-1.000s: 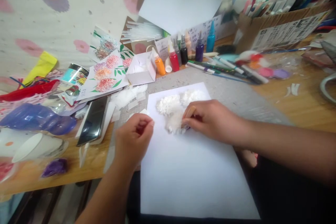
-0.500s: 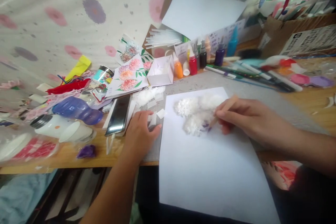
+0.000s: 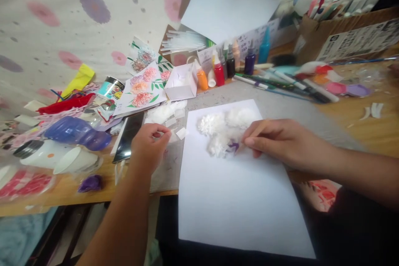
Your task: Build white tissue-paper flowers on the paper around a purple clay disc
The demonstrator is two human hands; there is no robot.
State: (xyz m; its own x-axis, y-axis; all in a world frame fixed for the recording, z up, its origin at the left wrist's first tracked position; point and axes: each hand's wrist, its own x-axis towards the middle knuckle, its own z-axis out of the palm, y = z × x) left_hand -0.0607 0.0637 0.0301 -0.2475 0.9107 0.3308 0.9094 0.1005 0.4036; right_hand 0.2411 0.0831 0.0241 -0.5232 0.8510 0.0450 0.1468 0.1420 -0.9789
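A large white paper sheet lies in front of me, its lower part reaching past the table edge. Fluffy white clusters sit on its upper part, and the nearest one carries a small purple patch. My right hand is closed around a thin wooden stick, its fingertips beside that patch; the stick's lower end is hidden. Left of the sheet, my left hand has thumb and forefinger pinched together by some small white paper pieces. Whether anything is between those fingertips is too small to tell.
A phone lies behind my left hand. Paint bottles, a white box and flower cards stand or lie along the back. Pens rest at right. A purple lump and a cup are near the left edge.
My left hand has lifted off the mat and closed from spread fingers into a pinch. The right hand still grips the stick near the purple patch. The whole view has shifted slightly.
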